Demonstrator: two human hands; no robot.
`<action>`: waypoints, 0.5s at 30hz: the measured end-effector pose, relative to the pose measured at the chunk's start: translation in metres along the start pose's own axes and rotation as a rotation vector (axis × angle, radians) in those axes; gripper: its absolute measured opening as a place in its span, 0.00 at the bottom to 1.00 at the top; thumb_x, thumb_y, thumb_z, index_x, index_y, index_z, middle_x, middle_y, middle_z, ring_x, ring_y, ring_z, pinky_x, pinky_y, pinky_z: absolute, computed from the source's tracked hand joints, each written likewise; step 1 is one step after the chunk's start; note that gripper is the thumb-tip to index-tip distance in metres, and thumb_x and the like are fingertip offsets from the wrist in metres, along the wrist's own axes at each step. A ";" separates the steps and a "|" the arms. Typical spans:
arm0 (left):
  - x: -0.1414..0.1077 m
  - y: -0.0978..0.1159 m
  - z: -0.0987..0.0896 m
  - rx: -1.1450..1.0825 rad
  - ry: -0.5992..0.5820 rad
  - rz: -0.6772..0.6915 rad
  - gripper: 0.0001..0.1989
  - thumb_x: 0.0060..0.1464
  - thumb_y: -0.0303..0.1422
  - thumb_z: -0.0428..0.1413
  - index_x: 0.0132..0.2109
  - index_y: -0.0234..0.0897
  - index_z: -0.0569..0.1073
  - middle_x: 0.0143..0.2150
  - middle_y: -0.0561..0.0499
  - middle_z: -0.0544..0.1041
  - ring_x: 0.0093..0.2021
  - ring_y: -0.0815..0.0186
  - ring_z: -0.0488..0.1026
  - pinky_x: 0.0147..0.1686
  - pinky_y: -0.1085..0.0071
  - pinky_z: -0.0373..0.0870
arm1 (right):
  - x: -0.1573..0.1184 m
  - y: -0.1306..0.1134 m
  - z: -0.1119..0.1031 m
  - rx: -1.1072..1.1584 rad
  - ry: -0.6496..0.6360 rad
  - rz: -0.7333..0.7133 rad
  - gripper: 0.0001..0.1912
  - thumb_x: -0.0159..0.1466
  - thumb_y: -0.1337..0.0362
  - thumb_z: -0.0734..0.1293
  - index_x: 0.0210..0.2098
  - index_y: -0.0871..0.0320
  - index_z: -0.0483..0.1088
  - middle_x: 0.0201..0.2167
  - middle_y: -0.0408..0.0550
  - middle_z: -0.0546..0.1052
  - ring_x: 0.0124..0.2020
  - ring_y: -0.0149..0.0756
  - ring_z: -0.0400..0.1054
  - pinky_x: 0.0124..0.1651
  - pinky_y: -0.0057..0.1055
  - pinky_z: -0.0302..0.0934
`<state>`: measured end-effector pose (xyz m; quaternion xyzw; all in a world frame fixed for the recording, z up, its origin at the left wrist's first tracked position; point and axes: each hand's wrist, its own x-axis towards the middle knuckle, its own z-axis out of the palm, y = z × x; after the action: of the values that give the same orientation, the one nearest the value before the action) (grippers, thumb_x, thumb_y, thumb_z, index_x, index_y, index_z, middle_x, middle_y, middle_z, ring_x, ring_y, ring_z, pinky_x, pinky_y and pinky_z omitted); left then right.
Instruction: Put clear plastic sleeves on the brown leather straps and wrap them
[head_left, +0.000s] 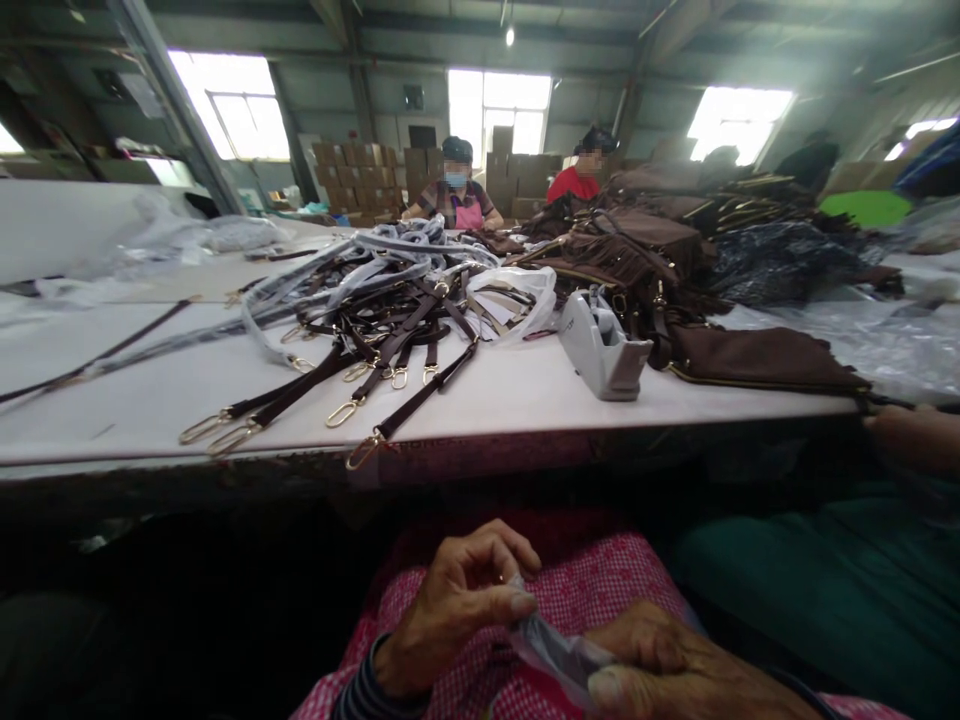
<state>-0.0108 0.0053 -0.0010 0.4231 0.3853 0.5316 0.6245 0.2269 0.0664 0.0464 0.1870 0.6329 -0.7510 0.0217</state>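
Low over my lap, my left hand (469,600) pinches one end of a see-through plastic sleeve (559,650) between thumb and forefinger, its other fingers curled. My right hand (667,655) is closed around the opposite end, with the thumb on top. Something greyish and dark shows inside the plastic, but I cannot make out what it is. On the table ahead lies a heap of dark brown straps (397,345) with gold clasps, several hanging towards the front edge. Some straps in the heap are wrapped in plastic (367,265).
A grey tape dispenser (604,345) stands near the edge of the white table (495,400). Brown fringed bags (757,355) are piled on the right. Two people (461,190) sit across the table. Another person's hand (915,437) is at the far right.
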 end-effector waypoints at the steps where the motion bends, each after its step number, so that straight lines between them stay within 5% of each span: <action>1: -0.001 0.000 -0.002 -0.014 0.009 0.003 0.14 0.48 0.35 0.70 0.27 0.33 0.73 0.40 0.46 0.74 0.36 0.66 0.67 0.33 0.72 0.67 | -0.001 -0.002 0.000 -0.013 0.011 -0.007 0.27 0.72 0.44 0.62 0.29 0.60 0.68 0.18 0.35 0.55 0.18 0.21 0.46 0.21 0.22 0.41; 5: -0.010 0.003 -0.014 -0.042 0.027 0.003 0.14 0.52 0.34 0.68 0.27 0.33 0.72 0.39 0.48 0.73 0.35 0.68 0.67 0.36 0.71 0.67 | -0.010 0.002 -0.002 -0.180 0.132 -0.039 0.27 0.72 0.43 0.60 0.33 0.60 0.74 0.19 0.37 0.58 0.20 0.24 0.51 0.23 0.23 0.48; 9: -0.018 -0.003 -0.019 -0.003 0.008 -0.025 0.15 0.52 0.34 0.68 0.26 0.33 0.71 0.39 0.47 0.73 0.36 0.66 0.68 0.39 0.69 0.67 | -0.025 0.019 -0.007 -0.461 0.274 -0.026 0.21 0.73 0.47 0.60 0.42 0.53 0.79 0.35 0.43 0.75 0.37 0.35 0.68 0.42 0.28 0.63; 11: -0.020 -0.008 -0.019 0.006 0.004 -0.030 0.15 0.51 0.35 0.68 0.26 0.33 0.71 0.40 0.47 0.73 0.37 0.66 0.69 0.40 0.68 0.67 | -0.032 0.028 -0.010 -0.550 0.257 -0.044 0.19 0.73 0.47 0.61 0.47 0.50 0.79 0.42 0.45 0.77 0.44 0.40 0.69 0.50 0.32 0.64; 15: -0.024 -0.012 -0.026 0.067 -0.038 -0.023 0.16 0.50 0.37 0.69 0.26 0.33 0.73 0.40 0.47 0.74 0.38 0.65 0.70 0.39 0.68 0.68 | -0.037 0.030 -0.012 -0.616 0.215 -0.072 0.20 0.74 0.48 0.59 0.50 0.51 0.78 0.40 0.45 0.78 0.41 0.39 0.71 0.48 0.32 0.65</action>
<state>-0.0337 -0.0165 -0.0206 0.4494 0.3956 0.5031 0.6232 0.2723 0.0649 0.0277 0.2273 0.8351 -0.5007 -0.0163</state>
